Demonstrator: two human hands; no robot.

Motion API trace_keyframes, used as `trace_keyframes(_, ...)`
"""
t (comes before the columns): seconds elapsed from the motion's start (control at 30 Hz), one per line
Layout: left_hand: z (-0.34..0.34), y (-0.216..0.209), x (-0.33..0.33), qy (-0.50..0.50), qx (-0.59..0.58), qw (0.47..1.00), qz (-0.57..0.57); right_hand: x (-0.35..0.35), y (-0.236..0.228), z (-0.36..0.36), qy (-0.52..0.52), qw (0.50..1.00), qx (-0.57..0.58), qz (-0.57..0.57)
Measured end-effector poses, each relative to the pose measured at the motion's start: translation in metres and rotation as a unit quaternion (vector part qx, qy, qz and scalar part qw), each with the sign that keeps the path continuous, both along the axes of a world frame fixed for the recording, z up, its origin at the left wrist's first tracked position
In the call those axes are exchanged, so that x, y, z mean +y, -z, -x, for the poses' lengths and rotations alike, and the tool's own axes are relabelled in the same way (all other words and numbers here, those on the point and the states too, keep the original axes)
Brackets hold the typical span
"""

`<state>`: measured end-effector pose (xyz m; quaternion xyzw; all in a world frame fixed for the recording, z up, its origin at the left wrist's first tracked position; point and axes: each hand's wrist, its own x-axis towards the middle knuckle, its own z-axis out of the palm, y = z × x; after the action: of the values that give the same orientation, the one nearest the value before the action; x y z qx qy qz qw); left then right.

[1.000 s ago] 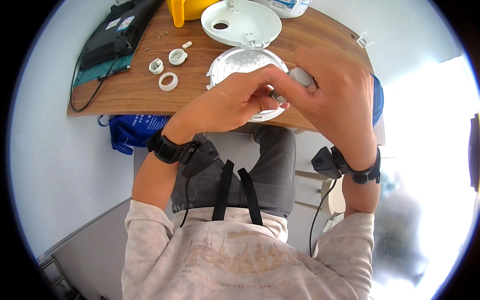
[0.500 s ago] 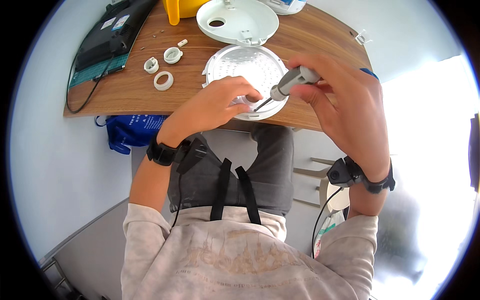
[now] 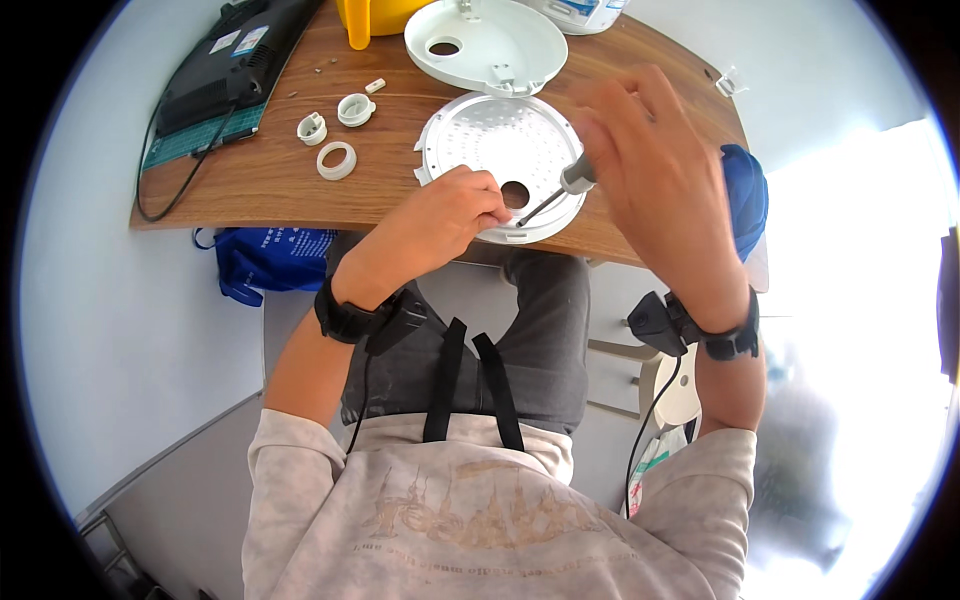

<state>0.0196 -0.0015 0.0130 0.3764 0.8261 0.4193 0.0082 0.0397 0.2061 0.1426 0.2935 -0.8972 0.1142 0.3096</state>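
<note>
A round white perforated plate (image 3: 480,140) lies flat at the desk's near edge, with a round hole close to its near rim. My left hand (image 3: 430,225) bends its fingers together on the plate's rim just left of that hole; whether a small part is pinched there is hidden. My right hand (image 3: 650,190), its fingertips blurred, grips the grey handle of a screwdriver (image 3: 577,176). The shaft slants down to the left, and its tip meets the near rim, right of my left fingertips. Behind the plate rests a white round cover (image 3: 500,55), hollow side up, with one hole.
Left of the plate sit a white ring (image 3: 336,161), two white caps (image 3: 355,110) and a small white piece (image 3: 375,86). A black device (image 3: 225,65) on a green mat (image 3: 205,140), a yellow container (image 3: 400,15) and a blue cloth item (image 3: 744,195) are around the desk.
My left fingers have drawn together at the rim, leaving the hole in plain sight. My right hand has shifted up and turned over the handle, while the screwdriver tip stays at the near rim.
</note>
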Motion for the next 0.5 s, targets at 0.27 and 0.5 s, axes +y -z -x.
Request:
trace_keyframes(0.27, 0.001, 0.004, -0.001, 0.0, 0.004, 1.0, -0.007, 0.007, -0.018, -0.02, -0.113, 0.976, -0.177, 0.051)
trace_keyframes(0.5, 0.001, 0.005, -0.001, 0.001, -0.015, 1.0, -0.011, 0.018, -0.029, -0.014, -0.144, 0.964, -0.22, 0.032)
